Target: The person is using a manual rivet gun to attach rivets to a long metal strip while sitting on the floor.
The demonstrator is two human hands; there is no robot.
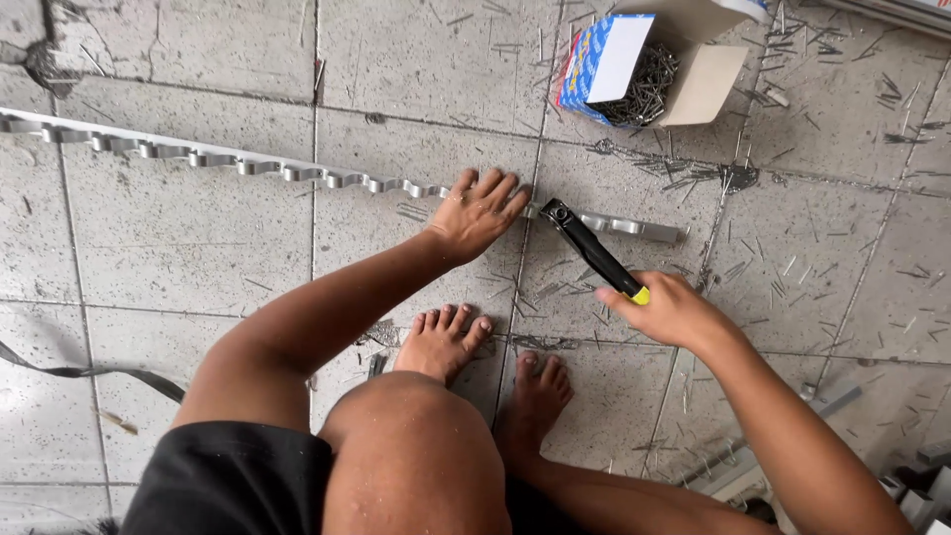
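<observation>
Your left hand (478, 210) presses flat, fingers spread, on the stiff, light scalloped metal strip (248, 164) lying on the tiled floor (178, 238); your right hand (666, 310) grips the black hammer (592, 252) by its handle end.

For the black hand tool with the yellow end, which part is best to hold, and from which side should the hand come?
Best held at the yellow-tipped rear end of the black hand tool, coming from the lower right, probably. The tool lies slanted, with its head on the scalloped grey metal strip, so only the rear end is free. The right hand grips there; the left hand presses the strip.
</observation>
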